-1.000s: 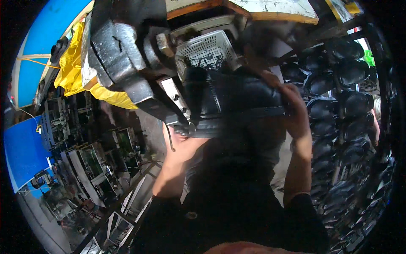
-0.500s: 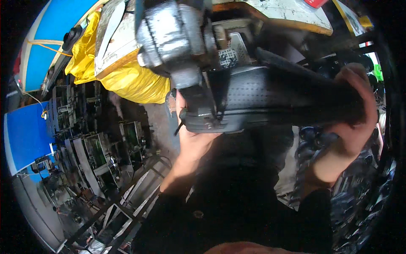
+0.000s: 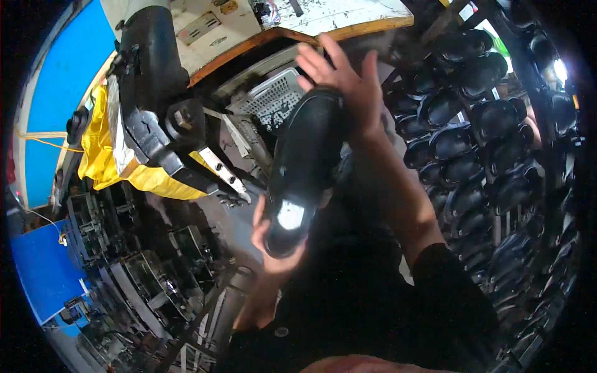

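While half a second ago the black shoe (image 3: 303, 168) lay across in front of the person, close under the grey machine head, it now stands almost lengthwise between the two hands, with its heel end low and its toe end raised toward the white plastic basket (image 3: 272, 99). The left hand (image 3: 272, 248) cups the lower end from beneath, where a pale glossy patch shows. The right hand (image 3: 343, 87) presses against the upper end, palm on the shoe and fingers spread, not closed round it. The machine arm (image 3: 155, 118) with its yellow cover (image 3: 99, 155) has moved off to the left and no longer touches the shoe. I judge the shoe has been taken away from the machine and turned for looking over. Rows of similar black shoes (image 3: 479, 124) fill the rack at the right.
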{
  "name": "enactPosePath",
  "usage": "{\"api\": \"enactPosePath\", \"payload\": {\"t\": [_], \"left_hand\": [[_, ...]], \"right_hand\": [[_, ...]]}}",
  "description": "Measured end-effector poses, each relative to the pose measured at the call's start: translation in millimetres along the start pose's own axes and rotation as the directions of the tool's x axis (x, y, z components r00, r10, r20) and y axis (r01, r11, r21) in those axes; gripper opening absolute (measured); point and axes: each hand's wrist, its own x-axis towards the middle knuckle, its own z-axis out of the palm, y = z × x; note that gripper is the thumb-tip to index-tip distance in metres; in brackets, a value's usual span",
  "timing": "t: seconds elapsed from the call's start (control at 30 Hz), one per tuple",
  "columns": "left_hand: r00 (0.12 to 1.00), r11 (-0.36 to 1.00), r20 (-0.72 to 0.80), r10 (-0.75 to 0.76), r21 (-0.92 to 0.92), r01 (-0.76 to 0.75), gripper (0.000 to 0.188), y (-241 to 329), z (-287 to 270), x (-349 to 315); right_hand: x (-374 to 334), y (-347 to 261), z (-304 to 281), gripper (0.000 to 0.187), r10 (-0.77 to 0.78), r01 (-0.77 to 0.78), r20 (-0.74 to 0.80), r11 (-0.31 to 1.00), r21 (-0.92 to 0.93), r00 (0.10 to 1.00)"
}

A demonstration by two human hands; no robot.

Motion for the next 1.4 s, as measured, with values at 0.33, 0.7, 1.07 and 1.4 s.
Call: {"api": "enactPosePath", "payload": {"t": [0.33, 0.7, 1.07, 1.4], "left_hand": [[0.883, 0.974, -0.416, 0.218, 0.044, -0.22, 0.02, -33.6, 32.9, -62.8], [0.978, 0.979, 0.029, 0.204, -0.029, -0.203, 0.078, 26.5, 16.2, -4.1], [0.3, 0.454, 0.902, -0.311, -0.136, 0.881, 0.06, -18.3, 57.0, -2.3], [0.331, 0.676, 0.904, -0.271, -0.066, 0.734, 0.044, 46.7, 100.5, 14.4]], "right_hand": [[-10.4, 11.8, 53.5, 0.098, 0.041, -0.047, 0.236, 0.999, 0.017, 0.971], [-54.9, -31.1, 31.6, 0.105, 0.03, -0.051, 0.179, 0.992, 0.112, 0.983], [-385.8, -189.0, 64.6, 0.085, -0.501, 0.022, -0.091, 0.215, -0.976, 0.861], [-487.8, -205.8, 20.7, 0.044, -0.818, -0.556, 0.345, -0.569, -0.606, 0.461]]}}
